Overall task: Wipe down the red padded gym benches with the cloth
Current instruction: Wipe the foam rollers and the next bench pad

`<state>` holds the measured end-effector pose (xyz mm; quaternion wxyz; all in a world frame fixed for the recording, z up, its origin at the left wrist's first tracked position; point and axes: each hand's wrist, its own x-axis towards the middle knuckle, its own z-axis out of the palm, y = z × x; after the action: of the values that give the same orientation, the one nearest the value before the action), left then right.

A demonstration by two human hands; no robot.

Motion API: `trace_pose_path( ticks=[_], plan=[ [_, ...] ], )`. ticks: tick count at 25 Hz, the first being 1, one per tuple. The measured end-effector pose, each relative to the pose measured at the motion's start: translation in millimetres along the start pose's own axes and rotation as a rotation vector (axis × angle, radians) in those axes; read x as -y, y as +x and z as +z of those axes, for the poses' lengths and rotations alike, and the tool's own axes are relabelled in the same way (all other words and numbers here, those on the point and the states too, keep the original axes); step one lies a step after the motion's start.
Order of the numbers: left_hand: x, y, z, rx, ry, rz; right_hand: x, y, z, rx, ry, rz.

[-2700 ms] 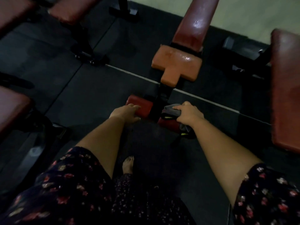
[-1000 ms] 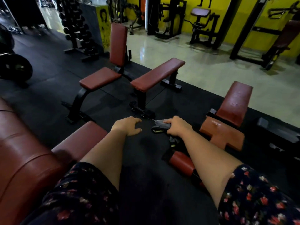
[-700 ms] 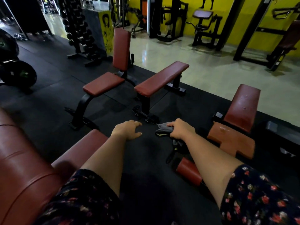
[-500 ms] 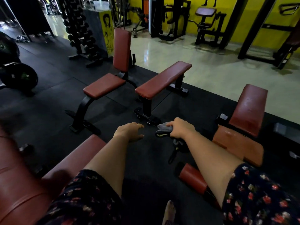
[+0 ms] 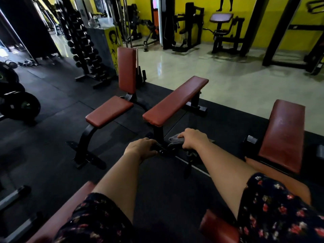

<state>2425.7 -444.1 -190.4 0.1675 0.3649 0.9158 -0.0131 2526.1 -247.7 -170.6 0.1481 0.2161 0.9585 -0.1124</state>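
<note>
Cloth: grey cloth (image 5: 176,140), bunched in my right hand (image 5: 193,139), held out in the air, off every pad.
Right fingers: curled round the cloth, clamped on it; a dark tail hangs below the fist.
Left fingers: my left hand (image 5: 141,148) reaches forward with the fingers loosely bent and holding nothing; in this view it overlaps the black foot of the bench ahead, and I cannot tell whether it touches it.
Nearest target: flat bench (image 5: 175,100), red pad running away from me, just beyond both hands; I judge it the next one to wipe.
Other benches: upright-back bench (image 5: 109,111) to the left of it, seat low and backrest vertical; incline bench (image 5: 284,135) to my right; red padding at the lower edges near my sleeves.
Risk, cloth: it is wadded, so I expect only a small patch would meet the pad and leave streaks unless I spread it.
Risk, footing: black frame feet stick out on the dark mat, easy to trip on while leaning in.
Risk, coverage: with this many similar red pads, one could be skipped.
Surface: the flat bench pad shows a scuffed near edge.
Floor: black rubber mat (image 5: 52,146) under the benches, pale glossy tile beyond.
Room: dumbbell rack (image 5: 82,48) at left, machines against a yellow wall (image 5: 284,14).
</note>
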Motion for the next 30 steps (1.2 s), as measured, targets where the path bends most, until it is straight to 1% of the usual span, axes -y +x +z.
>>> trace_pose_path(
  ticks=[5,11,13,16,19,21,24,27,30],
  plan=[
    [7,59,-11,0.042,0.043,0.017,-6,55,-12,0.039,-0.026,0.009],
    [41,147,-34,0.048,0.032,0.049,-3,139,-33,0.04,-0.031,0.042],
    [58,184,-46,0.045,0.038,0.083,0,176,-45,0.043,-0.049,0.069],
    [90,246,-69,0.078,0.053,0.131,16,231,-62,0.03,-0.011,0.127],
    [115,297,-92,0.092,0.05,0.14,37,277,-76,0.006,0.033,0.131],
    [118,320,-106,0.057,0.051,0.151,44,297,-82,-0.02,0.057,0.131],
    [113,353,-116,0.051,0.042,0.227,40,321,-90,-0.027,0.063,0.182],
    [112,383,-117,0.066,0.049,0.272,21,339,-97,-0.026,0.069,0.272],
    [105,416,-123,0.048,0.073,0.315,-3,355,-104,-0.035,0.106,0.331]
  ],
)
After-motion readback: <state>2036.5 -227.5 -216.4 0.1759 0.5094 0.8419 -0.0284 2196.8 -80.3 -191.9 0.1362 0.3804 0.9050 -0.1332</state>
